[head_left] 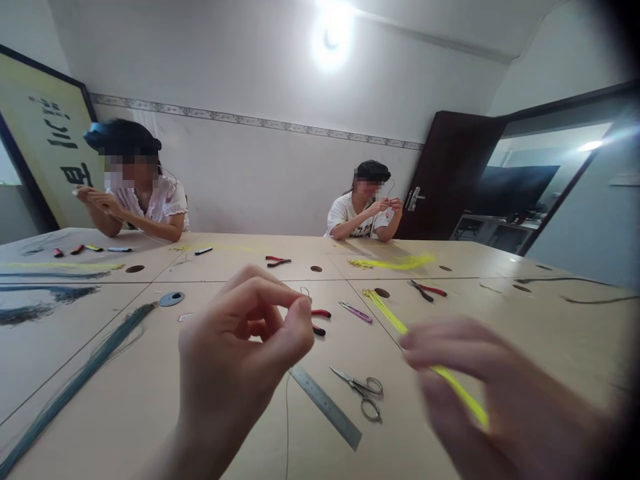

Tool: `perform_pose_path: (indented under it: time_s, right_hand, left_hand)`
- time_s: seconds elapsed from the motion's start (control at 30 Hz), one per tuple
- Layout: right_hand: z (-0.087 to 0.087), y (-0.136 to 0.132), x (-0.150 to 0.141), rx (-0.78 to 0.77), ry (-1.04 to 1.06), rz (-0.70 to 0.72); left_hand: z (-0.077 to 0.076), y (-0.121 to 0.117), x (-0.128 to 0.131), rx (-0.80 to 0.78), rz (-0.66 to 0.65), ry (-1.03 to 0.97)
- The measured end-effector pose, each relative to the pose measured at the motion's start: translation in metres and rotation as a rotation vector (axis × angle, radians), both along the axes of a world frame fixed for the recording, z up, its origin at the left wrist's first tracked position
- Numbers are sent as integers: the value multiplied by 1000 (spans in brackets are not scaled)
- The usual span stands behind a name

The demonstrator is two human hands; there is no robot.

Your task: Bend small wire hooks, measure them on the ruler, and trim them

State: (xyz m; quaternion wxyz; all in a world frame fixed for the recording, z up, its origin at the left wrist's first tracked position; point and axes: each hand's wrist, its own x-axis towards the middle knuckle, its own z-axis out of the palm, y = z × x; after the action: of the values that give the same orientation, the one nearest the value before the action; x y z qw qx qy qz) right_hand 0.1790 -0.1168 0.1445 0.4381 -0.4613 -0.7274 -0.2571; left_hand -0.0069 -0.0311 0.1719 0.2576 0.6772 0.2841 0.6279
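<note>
My left hand [245, 353] is raised over the near table, thumb and forefinger pinched on a thin dark cord [287, 427]. A small loop of the cord stands above the fingertips, and a long strand hangs below. My right hand [465, 373], blurred, hovers with fingers apart over a bundle of yellow cords [385, 311] and hides part of it; I see nothing in its grasp. Between the hands lie a steel ruler [327, 408] and scissors [363, 388]. Red-and-black pliers [321, 313] are partly hidden behind my left hand, with purple snips [357, 312] beside them.
Teal cords [85, 377] stretch along the left, near a grey disc [171, 299]. More pliers [427, 291] lie right of centre, others [277, 261] farther back. Two co-workers, one left [145, 200] and one right [357, 217], sit across the table. Yellow cords [400, 262] lie before the right one.
</note>
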Motion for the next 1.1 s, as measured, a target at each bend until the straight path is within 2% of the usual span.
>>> perform_pose_path:
  time_s: [0.07, 0.13, 0.23, 0.33, 0.5, 0.67, 0.97, 1.1]
  right_hand:
    - [-27, 19, 2, -271, -6, -143]
    - [-61, 31, 7, -453, 11, -239]
    - [-105, 32, 15, -626, 42, -301]
    - [-126, 23, 23, -715, 87, -380]
    - [-134, 16, 34, -843, 106, -486]
    - [-135, 17, 35, -954, 92, -526]
    - [-108, 33, 24, -1124, 102, -521]
    - [-108, 41, 30, -1196, 138, -508]
  left_hand:
    - [2, -1, -2, 42, 77, -9]
    - [4, -2, -3, 85, 153, -10]
    - [6, -4, -5, 121, 224, 11]
    - [7, -6, -7, 164, 243, 32]
    - [5, -2, -14, 193, 203, 97]
    - [3, 1, -17, 224, 152, 89]
    - [2, -3, -21, 330, 169, 110]
    - [2, -3, -23, 343, 185, 125]
